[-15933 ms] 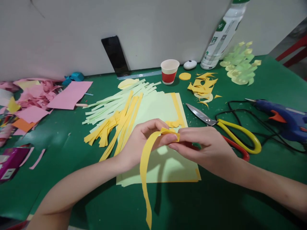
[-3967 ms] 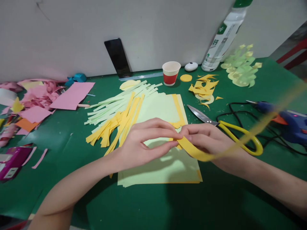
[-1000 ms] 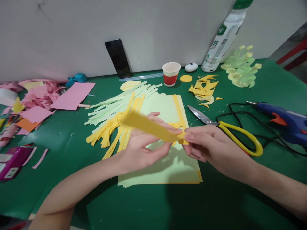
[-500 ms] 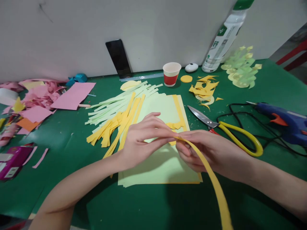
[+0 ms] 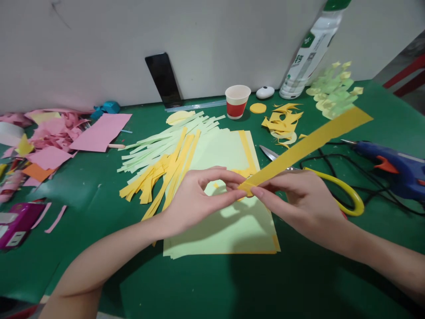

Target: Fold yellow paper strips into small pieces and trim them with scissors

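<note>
Between my two hands is a long yellow paper strip (image 5: 308, 141), pinched at its folded near end. My left hand (image 5: 202, 190) grips that end from the left with thumb and fingertips. From the other side, my right hand (image 5: 295, 195) pinches it close by, thumb in front. The strip's free end slants up and to the right. Below the hands lies a stack of pale green paper (image 5: 212, 239), with small yellow pieces on it. More yellow strips (image 5: 177, 164) and pale green strips (image 5: 166, 137) lie at the stack's left.
Scissors (image 5: 352, 195) with yellow handles lie behind my right hand, near a blue glue gun (image 5: 392, 164) and its cord. Behind stand a paper cup (image 5: 237, 102), a leaning phone (image 5: 164, 82) and a bottle (image 5: 310, 55). Pink paper scraps (image 5: 63, 133) cover the left.
The strip's free end has swung from hanging down at the lower right to pointing up and right. My right hand has turned, and both hands still pinch the near end.
</note>
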`<action>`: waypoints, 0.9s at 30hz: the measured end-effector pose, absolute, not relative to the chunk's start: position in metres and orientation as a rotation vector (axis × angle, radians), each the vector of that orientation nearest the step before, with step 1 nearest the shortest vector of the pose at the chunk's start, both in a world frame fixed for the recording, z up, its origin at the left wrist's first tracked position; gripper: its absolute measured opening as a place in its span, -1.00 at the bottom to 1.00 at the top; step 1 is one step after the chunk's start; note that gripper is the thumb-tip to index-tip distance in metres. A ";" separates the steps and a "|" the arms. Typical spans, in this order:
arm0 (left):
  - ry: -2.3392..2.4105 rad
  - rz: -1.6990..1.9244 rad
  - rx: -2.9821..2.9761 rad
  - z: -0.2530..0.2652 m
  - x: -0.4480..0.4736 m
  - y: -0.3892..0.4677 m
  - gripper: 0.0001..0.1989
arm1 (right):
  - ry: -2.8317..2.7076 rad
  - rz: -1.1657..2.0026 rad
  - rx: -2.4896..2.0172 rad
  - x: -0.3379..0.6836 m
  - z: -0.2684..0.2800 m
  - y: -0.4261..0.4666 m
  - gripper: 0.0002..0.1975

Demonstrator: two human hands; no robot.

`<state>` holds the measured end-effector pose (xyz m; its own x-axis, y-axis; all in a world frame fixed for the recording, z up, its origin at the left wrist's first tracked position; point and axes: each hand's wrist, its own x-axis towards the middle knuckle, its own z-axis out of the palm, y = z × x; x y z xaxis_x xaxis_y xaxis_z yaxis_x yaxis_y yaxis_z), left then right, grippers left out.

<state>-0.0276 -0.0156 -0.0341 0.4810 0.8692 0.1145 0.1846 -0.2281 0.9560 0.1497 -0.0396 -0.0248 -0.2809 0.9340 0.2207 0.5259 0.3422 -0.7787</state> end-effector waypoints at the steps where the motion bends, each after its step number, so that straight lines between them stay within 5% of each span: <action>1: 0.909 0.808 1.739 -0.034 -0.027 -0.015 -0.91 | -1.934 0.764 -1.281 0.150 -0.025 -0.040 -0.68; 18: 0.588 0.581 1.856 -0.028 -0.032 -0.009 -0.74 | -1.816 1.109 -1.233 0.153 -0.028 -0.040 -0.73; 24: 0.647 0.859 1.967 -0.033 -0.031 -0.010 -0.87 | -1.693 1.262 -1.210 0.153 -0.028 -0.040 -0.78; 27: 0.572 0.970 2.008 -0.035 -0.031 -0.011 -0.78 | -1.635 1.414 -1.182 0.153 -0.027 -0.039 -0.81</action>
<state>-0.0305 -0.0106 -0.0345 0.6011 0.6750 0.4277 0.0478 -0.5647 0.8239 0.1528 -0.0385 -0.0268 -0.3697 0.9263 -0.0734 0.2064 0.0048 -0.9785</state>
